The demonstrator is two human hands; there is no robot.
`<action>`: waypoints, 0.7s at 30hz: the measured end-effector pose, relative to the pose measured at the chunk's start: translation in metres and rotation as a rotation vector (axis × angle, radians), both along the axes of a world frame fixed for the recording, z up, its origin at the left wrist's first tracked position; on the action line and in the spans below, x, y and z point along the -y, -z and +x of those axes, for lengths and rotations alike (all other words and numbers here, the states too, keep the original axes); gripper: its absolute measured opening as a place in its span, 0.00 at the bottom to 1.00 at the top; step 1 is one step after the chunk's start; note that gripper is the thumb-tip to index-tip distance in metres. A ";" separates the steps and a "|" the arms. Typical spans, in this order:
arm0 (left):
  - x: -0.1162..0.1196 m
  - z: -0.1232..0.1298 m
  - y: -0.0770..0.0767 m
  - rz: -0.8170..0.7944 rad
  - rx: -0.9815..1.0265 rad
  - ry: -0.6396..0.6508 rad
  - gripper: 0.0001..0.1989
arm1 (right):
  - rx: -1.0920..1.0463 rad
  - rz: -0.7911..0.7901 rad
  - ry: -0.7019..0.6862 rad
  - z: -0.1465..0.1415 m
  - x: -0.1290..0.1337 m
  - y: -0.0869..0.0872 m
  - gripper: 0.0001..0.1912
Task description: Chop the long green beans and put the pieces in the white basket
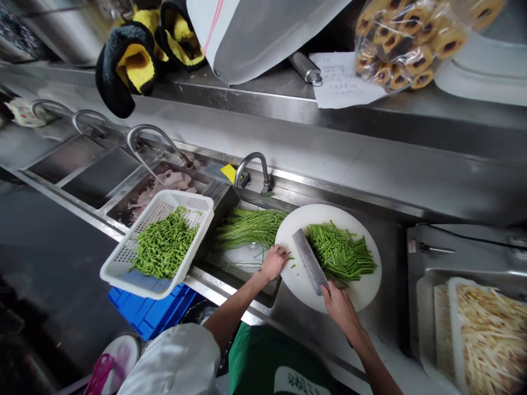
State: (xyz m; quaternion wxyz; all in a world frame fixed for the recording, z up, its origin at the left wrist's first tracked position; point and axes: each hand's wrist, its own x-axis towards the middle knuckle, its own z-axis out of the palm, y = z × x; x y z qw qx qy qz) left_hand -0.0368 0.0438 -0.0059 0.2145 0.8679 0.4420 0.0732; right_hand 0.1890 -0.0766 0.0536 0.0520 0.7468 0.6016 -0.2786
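My right hand [336, 305] is wrapped round the handle of a wide cleaver [309, 260], whose blade lies beside a heap of cut green stalks [343, 251] on a round white cutting board [296, 293]. At the board's left edge, my left hand [274, 263] has its fingers curled near a few small green scraps; what they hold, if anything, is too small to name. Long uncut green stalks [251, 226] lie in the sink just left of the board. Farther left, a white basket [107, 269] holds more cut green pieces [164, 244].
Curved faucets [252, 159] stand behind the sinks. Pale meat [167, 184] lies in a sink under running water. A blue crate [154, 310] is below the basket. A tray of pale strips [492, 334] sits at right. A steel shelf [263, 101] crosses above.
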 end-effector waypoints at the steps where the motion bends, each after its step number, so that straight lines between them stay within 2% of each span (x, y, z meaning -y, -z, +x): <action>1: -0.002 0.004 0.000 -0.008 -0.009 0.001 0.08 | -0.018 0.020 0.013 0.003 0.003 -0.003 0.17; 4: -0.008 0.017 0.000 -0.060 0.002 -0.053 0.05 | -0.086 0.125 0.107 0.019 0.019 -0.011 0.18; 9: -0.020 0.034 -0.001 -0.131 0.060 -0.131 0.05 | -0.101 0.236 0.353 0.060 0.053 -0.020 0.21; 13: -0.040 0.053 -0.009 -0.167 0.131 -0.150 0.07 | -0.030 0.278 0.501 0.089 0.081 -0.015 0.23; 16: -0.059 0.083 -0.014 -0.150 0.172 -0.160 0.09 | -0.037 0.253 0.614 0.103 0.102 -0.007 0.23; 18: -0.067 0.110 -0.016 -0.129 0.168 -0.198 0.15 | -0.066 0.222 0.700 0.109 0.115 -0.001 0.20; 21: -0.062 0.150 -0.015 -0.164 0.031 -0.176 0.41 | -0.094 0.192 0.792 0.114 0.136 0.007 0.18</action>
